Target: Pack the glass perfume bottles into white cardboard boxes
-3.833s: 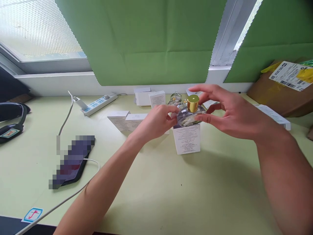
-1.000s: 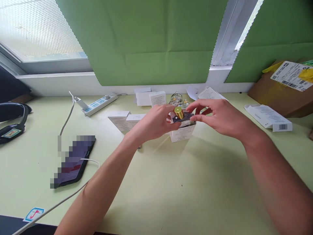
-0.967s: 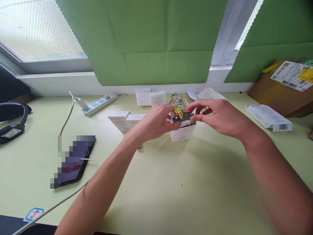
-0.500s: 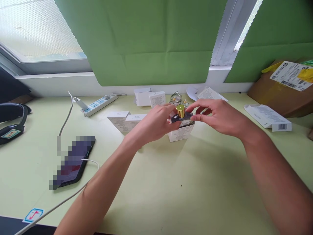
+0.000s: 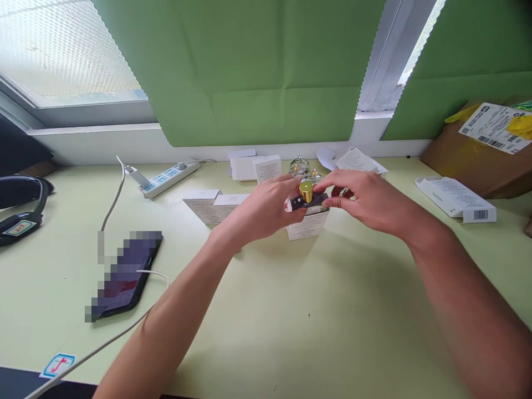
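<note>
Right hand (image 5: 363,197): thumb and index pinching the right end of a clear-to-dark glass bottle (image 5: 318,200), thumb in front, index behind. Left hand (image 5: 266,208): thumb and fingers curled round the left end; can't tell if they press on glass or on card. Bottle has a shiny gold cylindrical cap (image 5: 306,190), facing up, between the two hands. Bottle sits at the top of an upright white printed cardboard carton (image 5: 308,226); its lower part is hidden, so depth inside can't be read. Carton stands on the pale green tabletop (image 5: 332,310).

Just behind: small group of clear round glass bottles (image 5: 300,164) with gold necks. Left of that, a small white printed carton (image 5: 268,168); nearer the left wrist, two white cartons (image 5: 201,206) side by side, partly behind the left hand. Behind the right hand, loose white printed paper or card (image 5: 356,160).

Far right: white flattened-looking carton with barcode (image 5: 455,198), in front of a brown cardboard shipping box (image 5: 461,169) with white label and yellow tape.

Left side: white power strip (image 5: 168,178) with a plug in it, dark phone (image 5: 128,282), partly pixelated, white cable (image 5: 78,362) running to the table's front edge, black headset (image 5: 25,221) at the left border. Green blind (image 5: 266,72) hangs behind the table.
</note>
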{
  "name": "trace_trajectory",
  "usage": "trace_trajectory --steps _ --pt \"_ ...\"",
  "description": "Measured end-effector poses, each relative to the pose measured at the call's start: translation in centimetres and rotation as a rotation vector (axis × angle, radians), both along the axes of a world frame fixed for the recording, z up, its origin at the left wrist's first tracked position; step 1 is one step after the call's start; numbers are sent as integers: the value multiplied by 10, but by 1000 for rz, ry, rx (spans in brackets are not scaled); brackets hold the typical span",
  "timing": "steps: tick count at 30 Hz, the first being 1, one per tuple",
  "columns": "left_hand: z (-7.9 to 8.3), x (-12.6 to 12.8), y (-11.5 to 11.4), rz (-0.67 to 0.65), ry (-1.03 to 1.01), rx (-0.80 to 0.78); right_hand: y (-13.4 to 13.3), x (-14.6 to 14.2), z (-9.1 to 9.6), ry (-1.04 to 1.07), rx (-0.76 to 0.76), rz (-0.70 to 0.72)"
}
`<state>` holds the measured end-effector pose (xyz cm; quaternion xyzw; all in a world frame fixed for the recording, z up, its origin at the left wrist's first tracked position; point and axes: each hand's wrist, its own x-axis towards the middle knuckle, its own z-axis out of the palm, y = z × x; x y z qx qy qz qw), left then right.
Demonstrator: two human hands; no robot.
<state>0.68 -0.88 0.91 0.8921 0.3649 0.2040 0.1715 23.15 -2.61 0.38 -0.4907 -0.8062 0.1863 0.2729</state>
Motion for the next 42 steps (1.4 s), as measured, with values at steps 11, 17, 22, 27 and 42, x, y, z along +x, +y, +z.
trace_trajectory --steps 11,17,22,27,42 --pt "-1 2 0 5 -46 32 5 2 -4 69 -59 -1" --pt "-2 1 2 -6 -40 31 7 1 -7 74 -63 -2" --pt "-4 -1 4 -2 -21 33 8 1 -10 94 -85 -2" --pt "-5 -3 7 0 11 1 9 1 -13 117 -116 -3" --pt "0 -5 5 58 -24 -124 10 0 -15 138 -178 -5"
